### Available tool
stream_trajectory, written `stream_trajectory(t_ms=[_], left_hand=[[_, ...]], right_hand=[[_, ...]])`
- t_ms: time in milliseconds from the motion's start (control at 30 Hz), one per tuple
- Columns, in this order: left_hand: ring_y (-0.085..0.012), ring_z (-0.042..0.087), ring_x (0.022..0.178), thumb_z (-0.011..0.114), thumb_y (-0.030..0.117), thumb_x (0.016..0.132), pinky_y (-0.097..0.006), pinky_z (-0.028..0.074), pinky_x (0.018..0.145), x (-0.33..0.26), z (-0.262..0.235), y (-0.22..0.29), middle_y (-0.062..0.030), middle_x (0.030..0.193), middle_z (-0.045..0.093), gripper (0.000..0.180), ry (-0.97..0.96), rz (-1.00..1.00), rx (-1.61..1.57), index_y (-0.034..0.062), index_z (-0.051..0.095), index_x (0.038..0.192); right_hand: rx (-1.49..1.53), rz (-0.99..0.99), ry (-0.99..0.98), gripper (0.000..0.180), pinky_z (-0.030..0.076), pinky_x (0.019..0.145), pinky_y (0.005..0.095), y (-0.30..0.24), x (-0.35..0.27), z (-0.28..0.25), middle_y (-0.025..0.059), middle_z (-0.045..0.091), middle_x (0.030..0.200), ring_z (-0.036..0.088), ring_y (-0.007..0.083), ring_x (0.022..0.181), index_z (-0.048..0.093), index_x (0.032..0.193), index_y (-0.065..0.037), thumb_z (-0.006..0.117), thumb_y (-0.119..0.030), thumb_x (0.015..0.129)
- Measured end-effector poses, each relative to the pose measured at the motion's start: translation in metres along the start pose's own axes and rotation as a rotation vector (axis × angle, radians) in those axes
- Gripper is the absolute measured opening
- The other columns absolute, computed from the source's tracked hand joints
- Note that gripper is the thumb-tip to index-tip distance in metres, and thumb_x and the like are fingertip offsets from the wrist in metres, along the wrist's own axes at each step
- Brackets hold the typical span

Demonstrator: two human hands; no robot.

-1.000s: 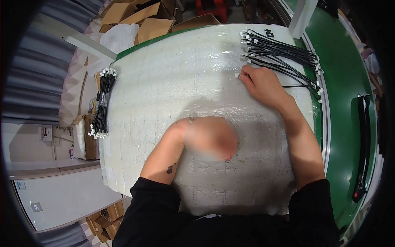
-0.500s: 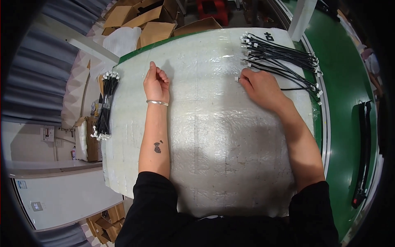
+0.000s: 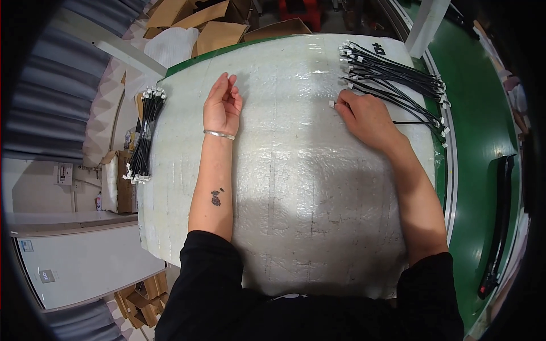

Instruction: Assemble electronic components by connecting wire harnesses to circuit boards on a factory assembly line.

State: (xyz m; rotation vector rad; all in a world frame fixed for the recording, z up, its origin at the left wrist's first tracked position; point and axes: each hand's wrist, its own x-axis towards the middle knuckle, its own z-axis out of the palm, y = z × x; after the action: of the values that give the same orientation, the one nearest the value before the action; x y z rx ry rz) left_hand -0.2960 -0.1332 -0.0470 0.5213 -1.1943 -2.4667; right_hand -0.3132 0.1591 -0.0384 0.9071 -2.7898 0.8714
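My right hand [image 3: 367,118] pinches a black cable close to its white connector [image 3: 332,104], which sticks out to the left of the fingertips. The rest of this cable [image 3: 410,122] shows beyond the hand, running right toward the table's edge. Just past that hand lies a loose pile of black cables [image 3: 392,71] with white connectors at both ends. My left hand [image 3: 223,108] is held over the left part of the table, palm turned inward, fingers loosely bent and nothing in them. A silver bangle [image 3: 219,134] circles its wrist.
A bound bundle of black cables [image 3: 146,136] lies along the left edge of the wrapped white tabletop [image 3: 284,193]. Open cardboard boxes [image 3: 222,37] stand behind the table. A green surface [image 3: 475,170] extends on the right, past a metal rail. White posts rise at both far corners.
My left hand has moved slightly away from me and its fingers have loosened and straightened. My right hand keeps its pinch on the cable, nearly in the same place.
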Motion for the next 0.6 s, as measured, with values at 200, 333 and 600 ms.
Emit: stream_trajectory(t_ms=[200,333,600], left_hand=[[-0.0124,0.060,0.073,0.055,0.017,0.092,-0.023,0.052,0.067,0.003,-0.008,-0.002,-0.0071,0.088,0.065,0.018,-0.117,-0.106,-0.081,0.0015,0.059,0.101],[-0.0127,0.061,0.074,0.054,0.017,0.093,-0.023,0.052,0.067,-0.001,-0.002,-0.004,-0.0085,0.089,0.065,0.020,-0.118,-0.082,0.023,0.0000,0.059,0.101],[-0.0114,0.060,0.070,0.054,0.017,0.092,-0.021,0.052,0.066,-0.011,0.011,-0.009,-0.0094,0.086,0.066,0.021,-0.176,0.031,0.299,-0.0010,0.062,0.098]], right_hand=[[-0.003,-0.004,0.016,0.016,0.045,0.062,0.0449,-0.001,0.000,0.000,0.0179,0.060,0.069,0.059,0.0374,0.068,0.058,0.086,-0.003,0.054,-0.019,0.087],[-0.008,0.012,0.007,0.016,0.045,0.062,0.0452,-0.002,0.000,0.000,0.0176,0.061,0.068,0.059,0.0372,0.068,0.058,0.086,-0.004,0.055,-0.019,0.087],[-0.016,0.010,0.015,0.016,0.046,0.064,0.0451,-0.004,0.000,-0.003,0.0169,0.062,0.070,0.060,0.0364,0.069,0.059,0.086,-0.004,0.054,-0.019,0.087]])
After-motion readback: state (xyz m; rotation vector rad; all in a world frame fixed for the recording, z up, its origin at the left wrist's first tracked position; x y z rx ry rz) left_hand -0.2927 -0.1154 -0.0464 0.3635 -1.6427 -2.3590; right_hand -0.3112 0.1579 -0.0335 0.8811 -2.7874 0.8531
